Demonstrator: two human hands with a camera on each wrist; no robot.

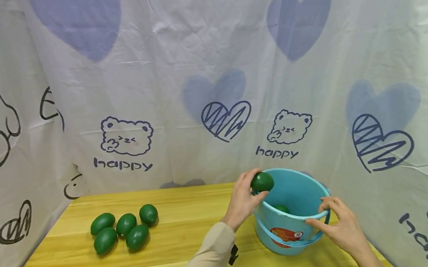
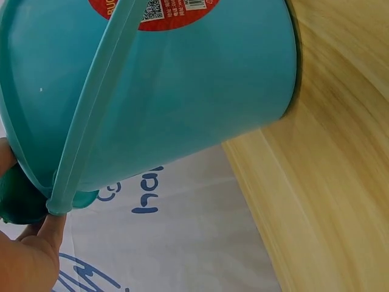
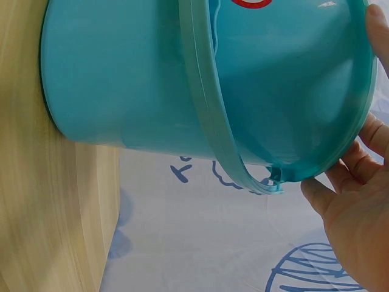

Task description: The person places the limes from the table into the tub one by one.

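Note:
A light blue bucket [image 1: 281,224] stands on the wooden table, its handle hanging down across the front. My left hand [image 1: 241,198] grips a dark green oval fruit [image 1: 262,182] at the bucket's left rim; in the left wrist view this fruit [image 2: 21,194] shows between thumb and fingers, next to the handle's joint. With my right hand [image 1: 340,224] I hold the right side of the rim, fingers curled over it and thumb on the near side. The right wrist view shows that hand [image 3: 358,201] at the rim too. Inside the bucket another green fruit [image 1: 281,208] is partly visible.
Several more green oval fruits [image 1: 126,225] lie in a cluster on the left part of the table [image 1: 191,223]. A white curtain [image 1: 165,91] printed with hearts and bears hangs behind and along both sides.

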